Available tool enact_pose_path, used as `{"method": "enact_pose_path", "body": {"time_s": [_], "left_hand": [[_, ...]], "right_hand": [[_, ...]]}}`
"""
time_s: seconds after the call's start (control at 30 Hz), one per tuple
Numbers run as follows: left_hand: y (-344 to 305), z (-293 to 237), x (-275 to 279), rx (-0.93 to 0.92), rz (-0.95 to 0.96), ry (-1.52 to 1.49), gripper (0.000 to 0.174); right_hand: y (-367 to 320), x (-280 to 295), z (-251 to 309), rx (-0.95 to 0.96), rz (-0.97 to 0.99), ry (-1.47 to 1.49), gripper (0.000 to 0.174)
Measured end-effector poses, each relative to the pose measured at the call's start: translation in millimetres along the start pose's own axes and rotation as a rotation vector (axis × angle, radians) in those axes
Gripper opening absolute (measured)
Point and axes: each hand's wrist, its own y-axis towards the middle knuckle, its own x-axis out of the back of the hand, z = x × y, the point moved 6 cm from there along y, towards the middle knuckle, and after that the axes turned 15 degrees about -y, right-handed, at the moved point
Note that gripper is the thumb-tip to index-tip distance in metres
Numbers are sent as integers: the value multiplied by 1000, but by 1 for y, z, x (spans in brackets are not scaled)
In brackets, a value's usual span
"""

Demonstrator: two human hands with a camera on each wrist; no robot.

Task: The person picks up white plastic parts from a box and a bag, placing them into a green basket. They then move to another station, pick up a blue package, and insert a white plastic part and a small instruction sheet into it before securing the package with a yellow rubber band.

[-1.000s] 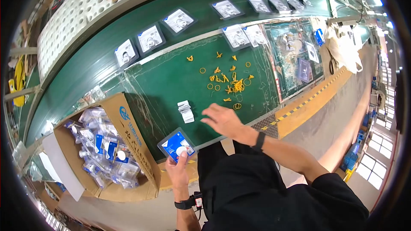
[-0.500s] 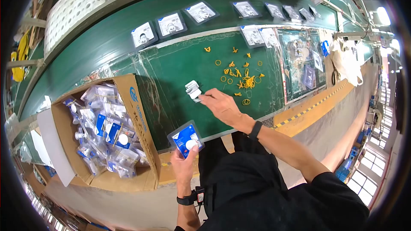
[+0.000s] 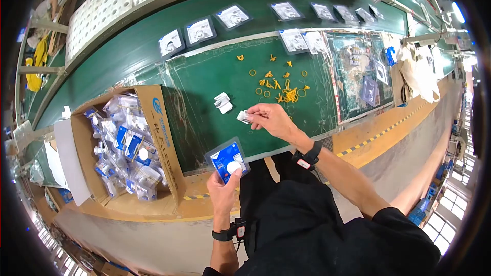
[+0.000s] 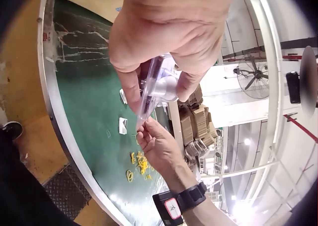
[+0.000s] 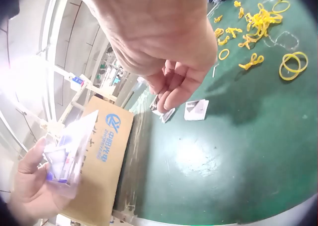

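My left hand [image 3: 223, 194] holds a clear blister pack [image 3: 219, 159] with a blue card inside, the thumb over its white round part [image 3: 233, 167]. Edge-on in the left wrist view, the pack's clear plastic [image 4: 152, 87] is gripped between thumb and fingers. My right hand [image 3: 276, 121] pinches a small folded white leaflet [image 3: 242, 116] above the green table, to the right of the pack. Several more folded leaflets [image 3: 223, 103] lie in a loose pile just beyond it. In the right wrist view the curled fingers partly hide the held paper.
An open cardboard box [image 3: 171, 158] full of similar packs stands at the left. Yellow rubber bands [image 3: 290, 95] lie scattered to the right of the leaflets. Blister packs [image 3: 199, 31] are laid out along the back of the table. A white bag [image 3: 419, 74] sits at the far right.
My right hand reached to the leaflet pile, took one leaflet and drew it back toward the pack. My left hand keeps holding the blister pack. The head view has shifted.
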Motion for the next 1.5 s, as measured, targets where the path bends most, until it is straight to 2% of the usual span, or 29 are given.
{"method": "enact_pose_path", "body": {"time_s": [0.1, 0.2, 0.33, 0.5, 0.6, 0.7, 0.9, 1.0, 1.1, 1.2, 1.3, 1.4, 1.5], "left_hand": [[-17, -2, -18, 3, 32, 8, 26], [-40, -18, -48, -36, 104, 20, 27], [-71, -33, -90, -76, 210, -50, 29], [-104, -48, -129, -95, 311, -59, 30], [-119, -53, -142, -120, 334, -49, 31], [-135, -60, -154, -198, 350, -63, 31], [-164, -66, -168, -199, 349, -82, 33], [-170, -64, -175, -194, 358, -88, 34], [-172, -61, -178, -192, 352, -104, 33], [-172, -58, -178, -208, 345, -86, 32], [-172, -57, -178, -203, 340, -78, 31], [-168, -52, -175, -211, 325, -40, 31], [-167, -52, -175, -222, 324, -25, 30]], "right_hand": [[-38, 17, 33, 44, 17, 191, 20], [-88, 42, 80, 97, 117, 298, 16], [-140, 84, 118, 207, 80, 289, 20], [-188, 125, 145, 233, -49, 327, 23], [-208, 134, 154, 277, -41, 498, 23], [-225, 145, 157, 297, 14, 429, 23], [-244, 155, 159, 241, -25, 352, 27], [-250, 159, 166, 325, -88, 258, 29], [-256, 156, 173, 360, -57, 378, 28], [-257, 156, 168, 316, -38, 388, 29], [-259, 159, 165, 389, -56, 208, 33], [-261, 160, 166, 391, -97, 179, 31], [-259, 159, 159, 355, -83, 239, 22]]}}
